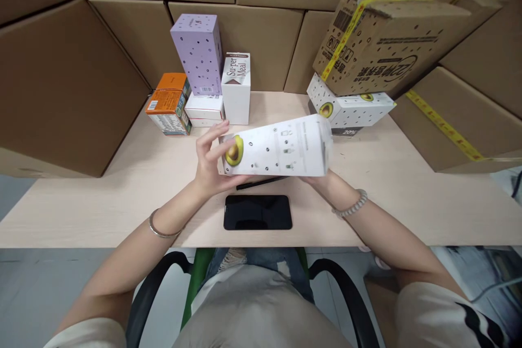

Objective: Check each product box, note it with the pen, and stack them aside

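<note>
A long white carton [281,147] with an avocado picture lies sideways in the air above the table, held at both ends. My left hand [211,160] grips its left end by the avocado print, fingers wrapped round the edge. My right hand [322,179] supports the right end from below and is mostly hidden behind the carton. Under the carton lie a black pen [261,182] and a black phone [258,212], face up on the pale wooden table [122,196].
At the back left stand a tall purple box [198,53], a white "Super Meal" carton [236,87], a flat white box [204,109] and an orange box [169,103]. At the right, another avocado carton [350,109] lies under a taped cardboard box [383,43]. Large cardboard boxes wall the table.
</note>
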`<state>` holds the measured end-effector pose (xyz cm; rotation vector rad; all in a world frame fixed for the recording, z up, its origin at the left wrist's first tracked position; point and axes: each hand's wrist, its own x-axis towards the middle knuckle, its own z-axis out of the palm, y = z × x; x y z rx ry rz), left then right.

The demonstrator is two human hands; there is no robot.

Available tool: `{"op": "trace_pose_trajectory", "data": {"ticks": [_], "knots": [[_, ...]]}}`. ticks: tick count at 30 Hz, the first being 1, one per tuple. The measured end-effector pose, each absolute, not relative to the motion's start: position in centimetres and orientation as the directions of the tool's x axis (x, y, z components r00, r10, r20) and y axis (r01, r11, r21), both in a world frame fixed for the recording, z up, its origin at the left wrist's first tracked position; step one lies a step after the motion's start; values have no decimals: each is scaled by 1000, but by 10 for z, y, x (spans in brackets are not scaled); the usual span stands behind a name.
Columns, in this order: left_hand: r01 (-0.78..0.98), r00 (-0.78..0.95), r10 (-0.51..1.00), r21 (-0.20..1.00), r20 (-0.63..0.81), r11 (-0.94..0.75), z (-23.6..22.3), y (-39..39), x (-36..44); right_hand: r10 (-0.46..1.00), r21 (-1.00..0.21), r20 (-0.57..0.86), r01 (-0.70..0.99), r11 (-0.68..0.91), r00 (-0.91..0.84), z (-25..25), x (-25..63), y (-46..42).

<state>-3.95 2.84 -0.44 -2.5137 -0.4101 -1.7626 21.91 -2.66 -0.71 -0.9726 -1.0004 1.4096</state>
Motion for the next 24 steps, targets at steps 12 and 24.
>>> {"op": "trace_pose_trajectory", "data": {"ticks": [12,24], "knots": [[129,280,571,560,771,-819,-13,31,-44,980,-984,-12,176,23,-199,-11,224,-27],[99,342,634,645,693,-758,-25,39,-43,842,-50,9,841,539,-539,17,227,-51]]}}
